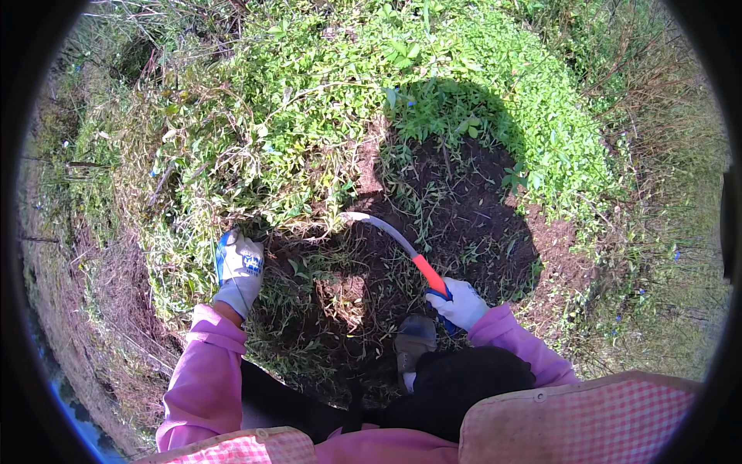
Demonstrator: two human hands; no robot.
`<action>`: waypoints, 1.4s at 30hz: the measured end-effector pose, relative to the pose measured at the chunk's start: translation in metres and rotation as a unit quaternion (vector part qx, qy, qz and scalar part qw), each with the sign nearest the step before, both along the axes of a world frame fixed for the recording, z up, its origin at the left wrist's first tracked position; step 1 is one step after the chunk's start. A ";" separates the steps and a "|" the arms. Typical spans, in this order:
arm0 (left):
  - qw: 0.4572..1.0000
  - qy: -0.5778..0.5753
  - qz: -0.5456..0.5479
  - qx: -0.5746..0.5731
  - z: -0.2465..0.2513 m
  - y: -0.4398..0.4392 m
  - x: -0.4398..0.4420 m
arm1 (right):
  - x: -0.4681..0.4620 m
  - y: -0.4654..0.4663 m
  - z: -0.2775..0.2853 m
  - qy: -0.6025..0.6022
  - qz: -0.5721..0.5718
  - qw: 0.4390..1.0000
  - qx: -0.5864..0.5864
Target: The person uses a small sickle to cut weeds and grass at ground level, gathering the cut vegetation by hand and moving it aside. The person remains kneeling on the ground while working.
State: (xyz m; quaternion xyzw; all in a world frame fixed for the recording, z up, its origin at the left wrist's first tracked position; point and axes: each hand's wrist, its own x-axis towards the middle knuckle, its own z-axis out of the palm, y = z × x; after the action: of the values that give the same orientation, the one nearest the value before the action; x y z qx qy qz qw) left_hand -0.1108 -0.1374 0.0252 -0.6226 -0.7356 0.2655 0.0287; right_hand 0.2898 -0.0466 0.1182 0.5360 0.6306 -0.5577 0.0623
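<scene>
My right hand (458, 305), in a white and blue work glove, is closed round the orange-red handle of a sickle (387, 230). The curved grey blade reaches up and left, its tip among plant stems at the edge of the uncut growth. My left hand (239, 264), gloved alike, is closed at the edge of the leafy green weeds (232, 191), left of the blade; its fingertips are partly hidden, and stems run into the plants beside it. Dark bare soil (475, 203) with scattered cut plants lies around the blade.
Dense low greenery (556, 116) spreads ahead and to the right, with dry brown stalks (655, 87) at the far right. A shoe (415, 339) stands on the soil just left of my right hand. My head's shadow falls across soil and plants.
</scene>
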 end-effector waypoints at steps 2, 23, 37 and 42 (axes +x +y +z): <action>1.000 -0.003 0.000 0.015 -0.002 0.002 0.002 | -0.043 0.044 0.000 0.059 -0.017 0.995 0.078; 0.991 -0.098 0.093 -0.009 0.063 -0.042 -0.058 | -0.046 0.006 -0.007 -0.142 0.086 0.985 0.039; 0.967 -0.058 0.225 -0.100 0.062 -0.067 -0.116 | -0.126 0.039 0.027 -0.120 0.159 0.967 0.162; 0.965 -0.112 0.235 -0.029 0.067 -0.081 -0.122 | -0.077 -0.066 0.024 -0.172 0.173 0.968 0.066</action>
State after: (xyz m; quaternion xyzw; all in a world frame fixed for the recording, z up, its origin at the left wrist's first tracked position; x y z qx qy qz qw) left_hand -0.2326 -0.2184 0.0927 -0.4582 -0.8519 0.2147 -0.1351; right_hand 0.2128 -0.1123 0.1419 0.5096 0.7289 -0.3953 0.2298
